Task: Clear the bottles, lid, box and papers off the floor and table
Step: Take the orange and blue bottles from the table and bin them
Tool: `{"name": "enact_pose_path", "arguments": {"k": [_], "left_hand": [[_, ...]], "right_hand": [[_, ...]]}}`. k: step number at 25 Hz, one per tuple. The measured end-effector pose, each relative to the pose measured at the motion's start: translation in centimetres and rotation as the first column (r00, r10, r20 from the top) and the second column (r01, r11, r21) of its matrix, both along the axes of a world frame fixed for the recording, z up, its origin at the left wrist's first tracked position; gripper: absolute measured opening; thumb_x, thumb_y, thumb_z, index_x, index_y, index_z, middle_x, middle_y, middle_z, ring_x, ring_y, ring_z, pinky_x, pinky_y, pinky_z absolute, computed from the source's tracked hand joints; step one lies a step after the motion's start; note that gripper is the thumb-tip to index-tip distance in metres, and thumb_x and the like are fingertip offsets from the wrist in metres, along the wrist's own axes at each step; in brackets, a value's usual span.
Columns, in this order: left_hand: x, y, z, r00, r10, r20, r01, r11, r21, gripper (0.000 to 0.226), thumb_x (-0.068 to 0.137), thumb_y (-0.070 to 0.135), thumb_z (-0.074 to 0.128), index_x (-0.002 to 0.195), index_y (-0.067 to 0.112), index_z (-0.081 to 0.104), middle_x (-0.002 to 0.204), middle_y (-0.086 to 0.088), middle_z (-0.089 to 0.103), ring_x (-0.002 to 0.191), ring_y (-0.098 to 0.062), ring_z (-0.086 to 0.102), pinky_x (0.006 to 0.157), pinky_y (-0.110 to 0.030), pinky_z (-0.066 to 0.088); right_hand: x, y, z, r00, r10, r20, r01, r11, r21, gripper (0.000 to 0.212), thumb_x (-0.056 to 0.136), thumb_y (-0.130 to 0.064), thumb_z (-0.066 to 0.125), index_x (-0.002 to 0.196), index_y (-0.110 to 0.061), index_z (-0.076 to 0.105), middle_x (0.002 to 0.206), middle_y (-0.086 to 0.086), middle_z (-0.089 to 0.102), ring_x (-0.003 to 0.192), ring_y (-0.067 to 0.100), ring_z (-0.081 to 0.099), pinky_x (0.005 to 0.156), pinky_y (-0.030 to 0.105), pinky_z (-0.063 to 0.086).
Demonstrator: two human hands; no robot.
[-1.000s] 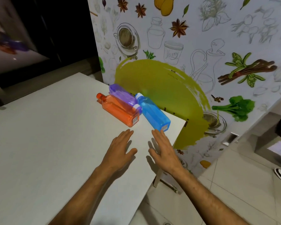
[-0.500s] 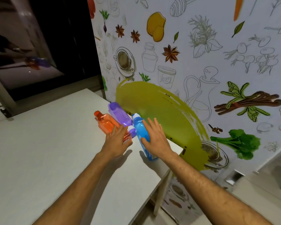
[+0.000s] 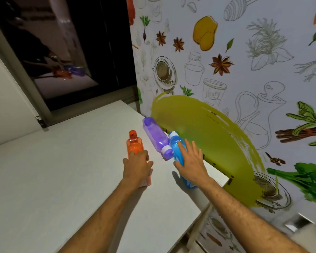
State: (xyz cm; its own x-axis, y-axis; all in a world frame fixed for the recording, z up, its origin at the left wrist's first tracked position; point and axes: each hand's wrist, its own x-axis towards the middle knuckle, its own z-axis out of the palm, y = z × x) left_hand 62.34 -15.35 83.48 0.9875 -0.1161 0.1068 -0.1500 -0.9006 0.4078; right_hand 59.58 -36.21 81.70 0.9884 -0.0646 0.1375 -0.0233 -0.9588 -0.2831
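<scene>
Three plastic bottles lie on the white table [image 3: 62,179] near its far right corner. My left hand [image 3: 136,166] is closed around the lower body of the orange bottle [image 3: 134,144], whose cap points away from me. My right hand [image 3: 191,162] lies flat over the blue bottle [image 3: 177,147], fingers spread and pressing on it. The purple bottle [image 3: 156,136] lies between them, its white cap touching the blue bottle, with no hand on it.
A wall [image 3: 244,70] with kitchen drawings and a green patch runs along the table's right side. A dark window [image 3: 71,52] behind the table reflects the bottles. The table's right edge drops to the floor [image 3: 308,234] at lower right.
Both hands reached forward from the bare table onto the bottles. The left closed on the orange bottle and turned it away from the purple one; the right settled on the blue.
</scene>
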Motion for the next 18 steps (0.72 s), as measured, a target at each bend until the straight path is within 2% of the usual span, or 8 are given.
{"name": "enact_pose_path", "arguments": {"k": [2, 4, 6, 8, 10, 14, 18], "left_hand": [[-0.1, 1.2, -0.7, 0.999, 0.023, 0.038, -0.022, 1.000, -0.011, 0.014, 0.091, 0.035, 0.059, 0.102, 0.030, 0.053, 0.120, 0.001, 0.057, 0.107, -0.020, 0.052, 0.086, -0.036, 0.033], [0.4, 2.2, -1.5, 1.000, 0.023, -0.009, -0.023, 1.000, 0.013, 0.038, 0.090, 0.037, 0.058, 0.126, 0.030, 0.051, 0.145, -0.003, 0.041, 0.127, -0.026, 0.040, 0.099, -0.044, 0.035], [0.7, 2.9, -1.8, 0.989, 0.029, -0.143, -0.026, 0.999, 0.021, 0.069, 0.087, 0.042, 0.059, 0.150, 0.036, 0.030, 0.163, 0.000, 0.011, 0.148, -0.035, 0.011, 0.112, -0.059, 0.026], [0.8, 3.6, -1.8, 0.968, 0.022, -0.252, -0.024, 1.000, -0.007, 0.088, 0.084, 0.043, 0.063, 0.156, 0.041, 0.011, 0.166, 0.007, -0.007, 0.151, -0.040, -0.009, 0.113, -0.065, 0.025], [0.7, 4.1, -1.8, 0.950, -0.005, -0.311, -0.015, 0.998, -0.063, 0.096, 0.083, 0.040, 0.066, 0.156, 0.043, 0.005, 0.166, 0.010, -0.011, 0.150, -0.042, -0.007, 0.111, -0.063, 0.030], [0.7, 4.4, -2.0, 0.959, -0.025, -0.281, -0.002, 0.995, -0.096, 0.095, 0.084, 0.034, 0.067, 0.157, 0.042, 0.007, 0.166, 0.012, -0.005, 0.141, -0.037, 0.027, 0.103, -0.050, 0.044], [0.1, 4.3, -1.9, 0.967, 0.012, -0.254, -0.039, 0.994, -0.100, 0.091, 0.086, 0.033, 0.065, 0.157, 0.041, 0.008, 0.166, 0.012, -0.002, 0.136, -0.035, 0.034, 0.101, -0.049, 0.048]], "right_hand": [[0.2, 0.5, -0.8, 0.995, -0.053, -0.082, 0.047, 0.996, -0.072, 0.084, 0.094, -0.054, 0.051, 0.159, -0.028, 0.005, 0.167, 0.007, 0.002, 0.149, 0.041, 0.010, 0.116, 0.057, 0.020], [0.1, 1.1, -1.9, 0.985, -0.113, -0.130, 0.090, 0.981, -0.173, 0.086, 0.092, -0.053, 0.052, 0.158, -0.028, 0.002, 0.166, 0.010, 0.000, 0.137, 0.045, 0.029, 0.105, 0.056, 0.037], [-0.1, 1.7, -2.4, 0.979, -0.173, -0.105, 0.147, 0.964, -0.220, 0.084, 0.091, -0.044, 0.054, 0.157, -0.028, 0.004, 0.165, 0.011, 0.002, 0.117, 0.041, 0.046, 0.088, 0.048, 0.047], [0.1, 2.3, -2.3, 0.965, -0.237, -0.108, 0.211, 0.955, -0.209, 0.084, 0.089, -0.036, 0.055, 0.156, -0.029, 0.006, 0.164, 0.014, 0.004, 0.111, 0.039, 0.051, 0.082, 0.045, 0.049], [0.3, 2.5, -2.3, 0.951, -0.286, -0.117, 0.261, 0.946, -0.190, 0.084, 0.088, -0.036, 0.057, 0.156, -0.030, 0.008, 0.163, 0.017, 0.010, 0.115, 0.040, 0.051, 0.085, 0.046, 0.050], [-0.1, 2.3, -2.6, 0.948, -0.314, -0.059, 0.304, 0.944, -0.130, 0.079, 0.090, -0.040, 0.058, 0.155, -0.029, 0.016, 0.156, 0.016, 0.023, 0.111, 0.037, 0.051, 0.083, 0.047, 0.053], [-1.2, 3.2, -2.9, 0.932, -0.333, 0.141, 0.345, 0.936, -0.074, 0.078, 0.087, -0.034, 0.063, 0.154, -0.025, 0.023, 0.151, 0.018, 0.029, 0.095, 0.034, 0.052, 0.069, 0.045, 0.055]]}}
